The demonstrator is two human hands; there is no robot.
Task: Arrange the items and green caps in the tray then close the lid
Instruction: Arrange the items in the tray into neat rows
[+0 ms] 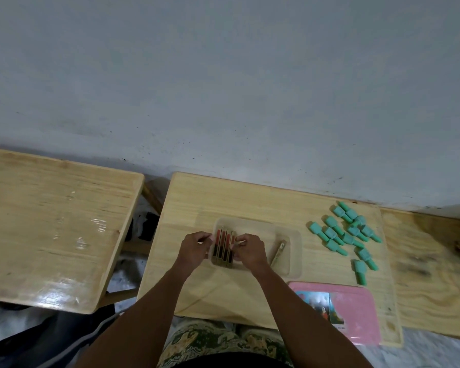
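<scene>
Both forearms reach forward from the lap. The left hand (194, 251) and right hand (250, 251) meet over the left end of the clear tray (263, 227) on the desk (223, 197). Between them lies a row of items (223, 248), long axes pointing away from the person. Both hands' fingers curl against the row's outer sides; pinching or only pressing, I cannot tell. One loose item (278, 253) lies slanted just right of the right hand, the nearer one. Green caps (348, 235) and the pink lid (356, 314) lie farther right.

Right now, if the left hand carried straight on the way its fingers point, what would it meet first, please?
Probably the row of red-and-black flat sticks in the clear plastic tray; the left hand seems to touch it.
</scene>
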